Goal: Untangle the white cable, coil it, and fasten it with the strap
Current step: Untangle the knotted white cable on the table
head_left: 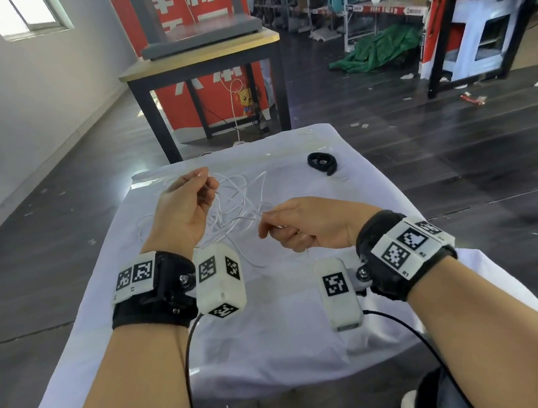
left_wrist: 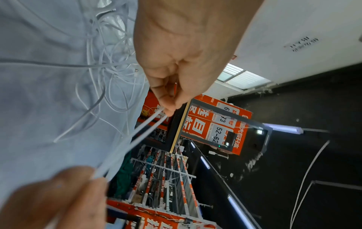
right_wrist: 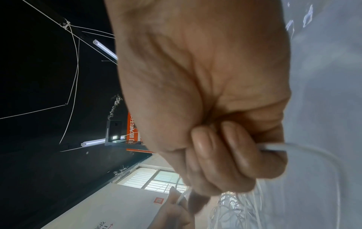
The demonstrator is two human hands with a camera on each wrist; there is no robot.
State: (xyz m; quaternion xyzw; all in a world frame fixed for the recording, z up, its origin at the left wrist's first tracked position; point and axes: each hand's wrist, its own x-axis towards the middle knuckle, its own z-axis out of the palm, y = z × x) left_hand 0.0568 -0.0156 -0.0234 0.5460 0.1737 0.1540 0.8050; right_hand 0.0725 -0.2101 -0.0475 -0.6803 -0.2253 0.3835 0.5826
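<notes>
A thin white cable [head_left: 237, 200] lies in a loose tangle on the white cloth [head_left: 272, 318] between my hands. My left hand [head_left: 185, 205] is raised over the tangle's left side and pinches two cable strands [left_wrist: 145, 122] between thumb and fingertips. My right hand [head_left: 299, 227] is curled round the cable [right_wrist: 274, 147] at the tangle's right; a loop hangs out below the fist. The two strands run taut from my left hand [left_wrist: 172, 77] to my right hand [left_wrist: 58, 193]. The black strap [head_left: 322, 162] lies curled at the far right of the cloth, clear of both hands.
The cloth covers a small table with its edges close on all sides. Beyond it stands a black-legged wooden table [head_left: 201, 55] in front of a red sign [head_left: 218, 103]. Dark floor with litter and a green tarp [head_left: 377, 48] lies to the right.
</notes>
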